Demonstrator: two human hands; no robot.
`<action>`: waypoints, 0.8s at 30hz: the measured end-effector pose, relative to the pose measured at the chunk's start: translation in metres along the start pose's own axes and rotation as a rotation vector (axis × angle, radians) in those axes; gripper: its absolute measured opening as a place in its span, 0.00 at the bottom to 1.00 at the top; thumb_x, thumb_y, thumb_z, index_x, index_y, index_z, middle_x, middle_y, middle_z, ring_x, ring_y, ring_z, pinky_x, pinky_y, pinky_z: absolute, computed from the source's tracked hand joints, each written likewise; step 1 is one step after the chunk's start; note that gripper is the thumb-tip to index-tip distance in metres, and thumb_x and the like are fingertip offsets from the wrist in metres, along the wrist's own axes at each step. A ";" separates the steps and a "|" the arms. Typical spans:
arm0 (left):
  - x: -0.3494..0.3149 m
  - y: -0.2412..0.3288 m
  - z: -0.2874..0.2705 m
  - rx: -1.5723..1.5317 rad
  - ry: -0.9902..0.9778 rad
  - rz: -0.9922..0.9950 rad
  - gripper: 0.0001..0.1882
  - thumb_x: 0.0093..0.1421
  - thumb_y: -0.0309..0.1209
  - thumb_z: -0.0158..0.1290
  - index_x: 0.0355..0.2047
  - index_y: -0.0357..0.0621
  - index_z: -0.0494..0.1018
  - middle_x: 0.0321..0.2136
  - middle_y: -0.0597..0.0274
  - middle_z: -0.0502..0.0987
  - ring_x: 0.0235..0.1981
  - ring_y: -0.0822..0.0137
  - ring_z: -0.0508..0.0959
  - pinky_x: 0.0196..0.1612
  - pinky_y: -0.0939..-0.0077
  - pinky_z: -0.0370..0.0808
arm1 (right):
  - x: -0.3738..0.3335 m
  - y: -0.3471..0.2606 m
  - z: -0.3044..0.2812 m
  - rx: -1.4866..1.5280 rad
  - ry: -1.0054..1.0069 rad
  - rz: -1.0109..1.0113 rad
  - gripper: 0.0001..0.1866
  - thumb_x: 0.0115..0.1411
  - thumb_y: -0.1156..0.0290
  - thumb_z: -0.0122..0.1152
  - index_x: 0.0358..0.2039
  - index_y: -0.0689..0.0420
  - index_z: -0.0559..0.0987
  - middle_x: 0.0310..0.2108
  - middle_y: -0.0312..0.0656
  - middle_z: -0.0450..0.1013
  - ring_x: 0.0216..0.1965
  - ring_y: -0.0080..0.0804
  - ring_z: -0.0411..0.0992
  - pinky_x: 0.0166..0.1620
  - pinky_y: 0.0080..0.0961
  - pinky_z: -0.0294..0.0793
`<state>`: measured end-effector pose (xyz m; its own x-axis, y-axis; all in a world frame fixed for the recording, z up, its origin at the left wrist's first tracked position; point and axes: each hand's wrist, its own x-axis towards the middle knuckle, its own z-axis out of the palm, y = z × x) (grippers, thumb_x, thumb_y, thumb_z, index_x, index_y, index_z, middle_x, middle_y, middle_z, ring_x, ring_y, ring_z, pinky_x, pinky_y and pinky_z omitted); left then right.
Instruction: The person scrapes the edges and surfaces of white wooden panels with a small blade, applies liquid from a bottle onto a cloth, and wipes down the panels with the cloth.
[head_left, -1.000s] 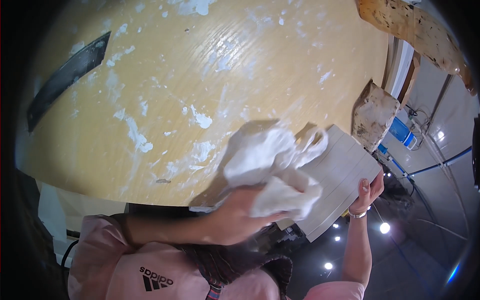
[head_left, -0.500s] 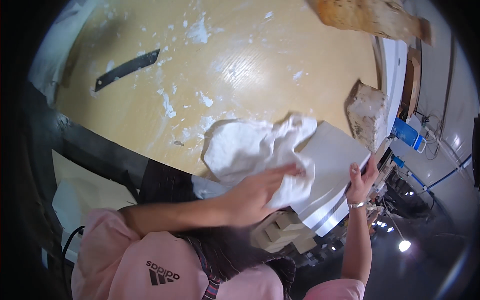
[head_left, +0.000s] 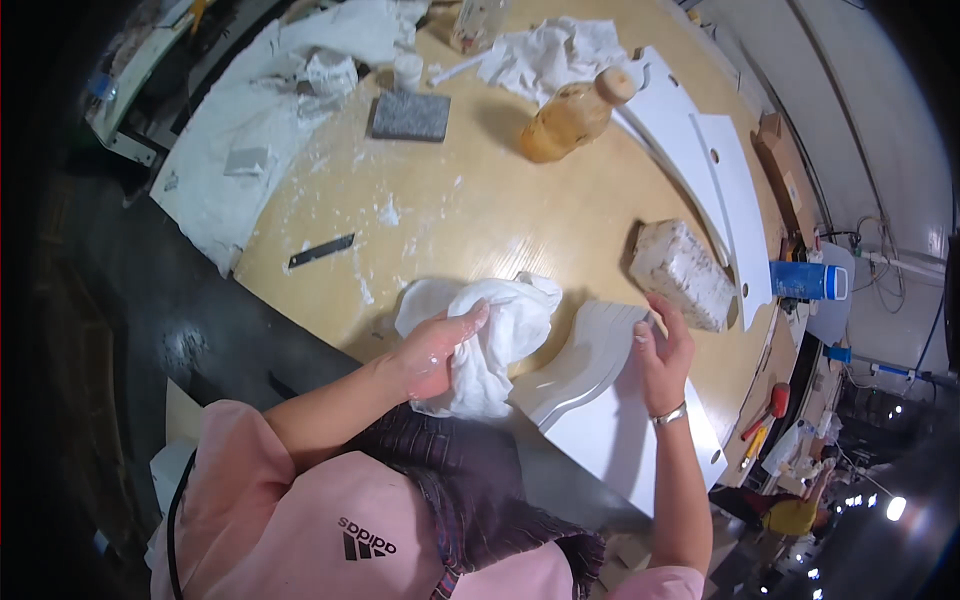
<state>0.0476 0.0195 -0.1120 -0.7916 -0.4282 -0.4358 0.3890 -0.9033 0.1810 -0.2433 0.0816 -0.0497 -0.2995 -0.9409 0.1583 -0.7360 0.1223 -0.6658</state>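
Bunched in my left hand (head_left: 437,352) is a white cloth (head_left: 495,335), its folds hanging near the table's front edge. The thumb presses on top of the cloth. To the right of it stands a pale, S-curved panel (head_left: 585,350) with fine lines along its face. My right hand (head_left: 668,365) grips this panel by its upper right corner, thumb and fingers at the edge. Beneath the panel and my right wrist lies a flat white board (head_left: 625,455) with a hole near its corner.
A smeared white block (head_left: 683,273) rests beyond my right hand. Farther back are an amber bottle (head_left: 570,122), a grey abrasive block (head_left: 410,117), crumpled white cloth (head_left: 560,50) and long white boards (head_left: 735,210). A dark blade strip (head_left: 322,250) lies left; a blue bottle (head_left: 800,280) stands right.
My view has shifted, showing more of the table. The left hand has drawn back left with the cloth, away from the panel. The panel stands at another angle, my right hand still on its edge.
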 end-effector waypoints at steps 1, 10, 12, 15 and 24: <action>0.003 0.004 0.000 -0.015 0.019 0.011 0.22 0.68 0.39 0.45 0.59 0.42 0.63 0.52 0.60 0.72 0.51 0.64 0.74 0.53 0.62 0.72 | 0.011 -0.016 0.004 -0.058 -0.064 -0.065 0.23 0.50 0.72 0.65 0.47 0.65 0.75 0.46 0.52 0.74 0.48 0.45 0.73 0.52 0.31 0.70; 0.025 0.021 0.026 -0.080 0.079 0.092 0.21 0.67 0.39 0.47 0.56 0.42 0.66 0.50 0.58 0.74 0.50 0.61 0.75 0.54 0.60 0.71 | 0.169 0.004 0.121 0.383 -0.033 0.078 0.45 0.44 0.70 0.75 0.60 0.63 0.62 0.53 0.47 0.71 0.53 0.37 0.70 0.56 0.31 0.69; 0.030 0.022 0.024 -0.118 0.101 0.129 0.21 0.67 0.40 0.47 0.56 0.42 0.66 0.50 0.58 0.74 0.50 0.60 0.75 0.54 0.60 0.71 | 0.193 -0.008 0.140 0.416 0.020 -0.027 0.45 0.42 0.71 0.77 0.60 0.62 0.62 0.53 0.46 0.71 0.53 0.36 0.70 0.55 0.31 0.70; 0.044 0.018 0.020 -0.235 0.064 0.140 0.20 0.64 0.34 0.51 0.54 0.38 0.68 0.47 0.57 0.76 0.48 0.62 0.76 0.53 0.63 0.71 | 0.210 -0.020 0.147 0.656 -0.151 0.049 0.40 0.41 0.70 0.76 0.54 0.63 0.66 0.48 0.47 0.73 0.47 0.33 0.73 0.47 0.28 0.75; 0.070 0.014 0.002 -0.098 0.170 0.235 0.16 0.61 0.24 0.51 0.50 0.39 0.69 0.41 0.57 0.77 0.41 0.62 0.79 0.43 0.64 0.78 | 0.139 -0.046 0.019 0.134 -0.261 -0.108 0.34 0.36 0.74 0.71 0.47 0.60 0.72 0.42 0.46 0.75 0.44 0.44 0.74 0.45 0.35 0.74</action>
<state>-0.0037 -0.0233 -0.1380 -0.5875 -0.6075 -0.5347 0.6025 -0.7694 0.2121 -0.2391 -0.0605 -0.0110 -0.0448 -0.9976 0.0524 -0.6632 -0.0096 -0.7484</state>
